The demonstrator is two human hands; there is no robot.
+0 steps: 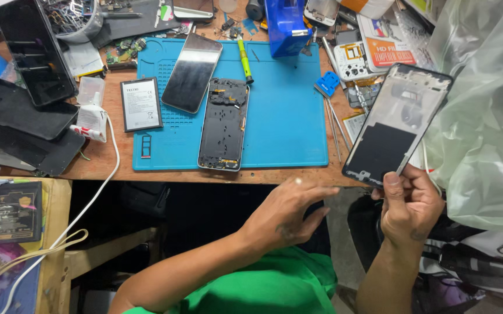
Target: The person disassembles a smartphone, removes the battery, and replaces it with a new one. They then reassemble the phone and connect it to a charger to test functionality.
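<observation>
A white tube with a red-and-white label (91, 121) lies at the left of the wooden bench (228, 175), beside a flat battery with a white label (141, 104). On the blue work mat (286, 116) rest a phone with a glossy screen (191, 72) and, touching its lower corner, an opened phone body (223, 124); a green-handled screwdriver (244, 58) lies above. An orange-and-white packet (388, 49) sits at the far right, by a pale plastic bag (484, 116). The left hand (289, 212) hovers below the bench edge, fingers loosely spread, holding nothing. The right hand (409, 203) grips the bottom edge of a phone frame (397, 123), tilted, raised over the bench's right end
</observation>
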